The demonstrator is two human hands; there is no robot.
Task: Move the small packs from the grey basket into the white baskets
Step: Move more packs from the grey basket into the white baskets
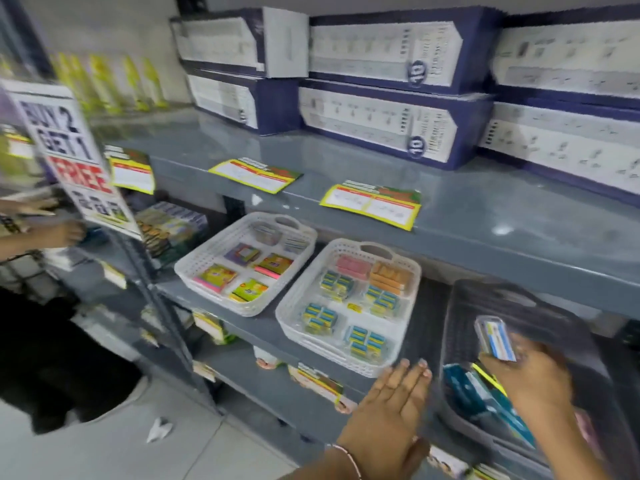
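A grey basket [519, 303] stands on the shelf at the right, with several teal packs [485, 400] in its near end. My right hand [530, 375] is over it, shut on a small clear pack [495, 337] with a blue and white card, lifted above the basket. Two white baskets stand to the left: the nearer one [294, 313] holds blue-and-yellow packs plus pink and orange ones, the farther one [194, 265] holds colourful packs. My left hand [391, 414] is flat, fingers apart, near the front corner of the nearer white basket, holding nothing.
The grey shelf [263, 327] carries the baskets; the shelf above [485, 202] holds stacked blue-and-white boxes [381, 123] and yellow price tags. A "Buy 2 Get 1 Free" sign [72, 157] hangs at left, where another person's hands [59, 230] reach. Lower shelves and floor lie below.
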